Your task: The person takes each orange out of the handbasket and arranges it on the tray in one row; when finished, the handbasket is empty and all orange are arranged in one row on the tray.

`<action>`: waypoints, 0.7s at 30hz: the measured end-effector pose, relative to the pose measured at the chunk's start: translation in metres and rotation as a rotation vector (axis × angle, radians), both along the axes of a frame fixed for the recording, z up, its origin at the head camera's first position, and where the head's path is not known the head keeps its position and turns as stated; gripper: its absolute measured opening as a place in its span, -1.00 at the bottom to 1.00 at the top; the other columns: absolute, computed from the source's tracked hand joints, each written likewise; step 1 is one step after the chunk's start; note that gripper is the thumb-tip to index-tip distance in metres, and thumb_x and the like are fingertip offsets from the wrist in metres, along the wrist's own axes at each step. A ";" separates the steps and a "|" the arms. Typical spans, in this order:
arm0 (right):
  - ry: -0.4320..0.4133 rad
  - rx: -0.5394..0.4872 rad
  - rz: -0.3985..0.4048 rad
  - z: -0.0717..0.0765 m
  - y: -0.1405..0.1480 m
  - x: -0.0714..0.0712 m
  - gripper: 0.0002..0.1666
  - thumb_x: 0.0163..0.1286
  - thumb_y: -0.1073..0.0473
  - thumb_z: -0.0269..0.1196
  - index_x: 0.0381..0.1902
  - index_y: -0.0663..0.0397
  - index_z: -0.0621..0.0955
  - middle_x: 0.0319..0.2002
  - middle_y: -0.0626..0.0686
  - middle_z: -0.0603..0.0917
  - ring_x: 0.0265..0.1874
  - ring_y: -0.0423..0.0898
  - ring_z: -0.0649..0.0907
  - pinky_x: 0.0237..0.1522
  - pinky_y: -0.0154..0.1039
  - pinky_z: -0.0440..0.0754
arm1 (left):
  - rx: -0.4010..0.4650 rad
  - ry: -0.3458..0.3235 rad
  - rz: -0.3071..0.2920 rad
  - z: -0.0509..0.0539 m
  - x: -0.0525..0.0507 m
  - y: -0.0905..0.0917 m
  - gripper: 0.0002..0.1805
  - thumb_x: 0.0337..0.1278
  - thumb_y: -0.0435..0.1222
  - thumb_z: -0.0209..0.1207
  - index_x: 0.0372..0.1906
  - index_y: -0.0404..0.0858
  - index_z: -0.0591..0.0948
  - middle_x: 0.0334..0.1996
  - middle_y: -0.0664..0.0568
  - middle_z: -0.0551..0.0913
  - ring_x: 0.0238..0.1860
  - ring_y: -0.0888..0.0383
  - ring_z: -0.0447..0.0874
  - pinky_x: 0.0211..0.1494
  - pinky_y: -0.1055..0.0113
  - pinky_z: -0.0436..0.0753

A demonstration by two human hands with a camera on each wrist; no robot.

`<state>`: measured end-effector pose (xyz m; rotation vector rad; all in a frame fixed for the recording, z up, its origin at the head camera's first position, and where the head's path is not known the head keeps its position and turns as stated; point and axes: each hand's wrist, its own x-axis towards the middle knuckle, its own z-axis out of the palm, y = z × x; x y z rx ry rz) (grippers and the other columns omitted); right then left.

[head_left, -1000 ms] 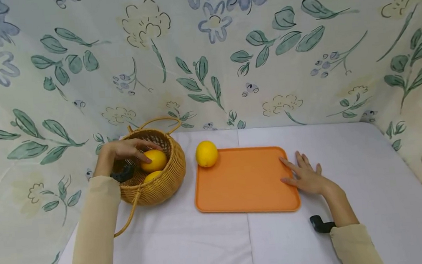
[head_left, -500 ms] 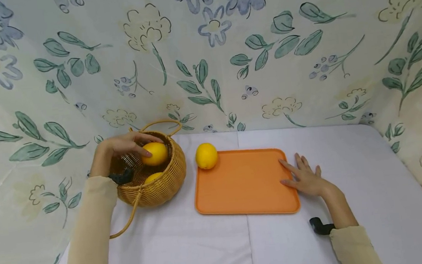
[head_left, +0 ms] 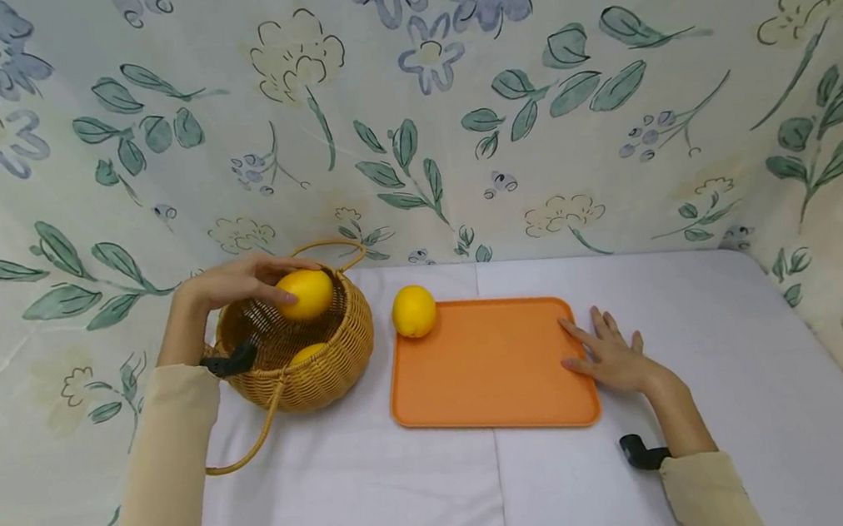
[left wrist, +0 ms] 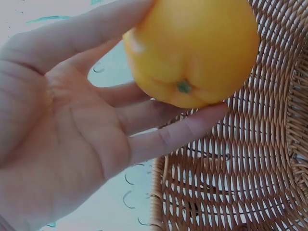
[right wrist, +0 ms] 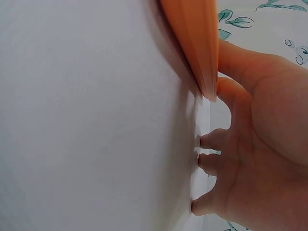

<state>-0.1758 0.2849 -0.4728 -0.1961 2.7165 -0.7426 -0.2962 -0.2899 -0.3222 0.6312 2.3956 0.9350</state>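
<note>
My left hand [head_left: 231, 284] grips a yellow lemon [head_left: 307, 296] above the mouth of a wicker basket [head_left: 340, 362]. Close up in the left wrist view, thumb and fingers surround the lemon [left wrist: 192, 53], whose small green stem end faces the camera. Another lemon [head_left: 307, 353] lies inside the basket, partly hidden by its wall. A third lemon [head_left: 414, 311] sits at the back left corner of an orange tray [head_left: 491, 365]. At the tray's right edge, my right hand [head_left: 618, 358] rests with fingers spread, touching the rim [right wrist: 204, 62] and the tablecloth.
A white cloth [head_left: 382, 500] covers the table. Behind it hangs a floral curtain [head_left: 406, 89]. One basket handle [head_left: 253, 453] leans out toward the front left, while the other handle [head_left: 325, 243] stands at the back.
My left hand has lifted the lemon upward from inside the basket to its mouth, and the left forearm has shifted a little left. The right hand has stayed at the tray.
</note>
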 end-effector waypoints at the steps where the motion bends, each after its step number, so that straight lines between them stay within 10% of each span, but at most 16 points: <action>1: 0.001 -0.001 -0.001 0.000 0.000 0.000 0.02 0.45 -0.31 0.23 0.64 0.03 0.14 0.59 0.55 -0.34 0.56 0.55 -0.31 0.32 0.68 -0.53 | 0.010 0.008 0.004 0.001 0.001 0.001 -0.36 0.30 -0.19 0.34 0.48 0.03 0.50 0.48 -0.04 0.47 0.38 -0.05 0.42 0.43 -0.09 0.41; 12: 0.006 -0.014 0.001 -0.001 -0.001 0.001 0.01 0.46 -0.29 0.22 0.64 0.03 0.14 0.59 0.55 -0.35 0.55 0.57 -0.33 0.31 0.68 -0.55 | 0.141 0.105 0.073 0.005 0.020 0.002 -0.37 0.31 -0.24 0.34 0.46 0.06 0.51 0.49 0.04 0.46 0.44 -0.01 0.44 0.41 0.04 0.49; 21: 0.010 -0.037 0.010 0.000 0.001 0.002 0.00 0.47 -0.26 0.22 0.64 0.06 0.14 0.59 0.56 -0.36 0.55 0.57 -0.34 0.29 0.69 -0.56 | 0.408 0.119 0.357 0.008 0.044 0.054 -0.36 0.35 -0.19 0.33 0.49 0.08 0.48 0.43 0.01 0.48 0.28 0.04 0.58 0.20 0.24 0.64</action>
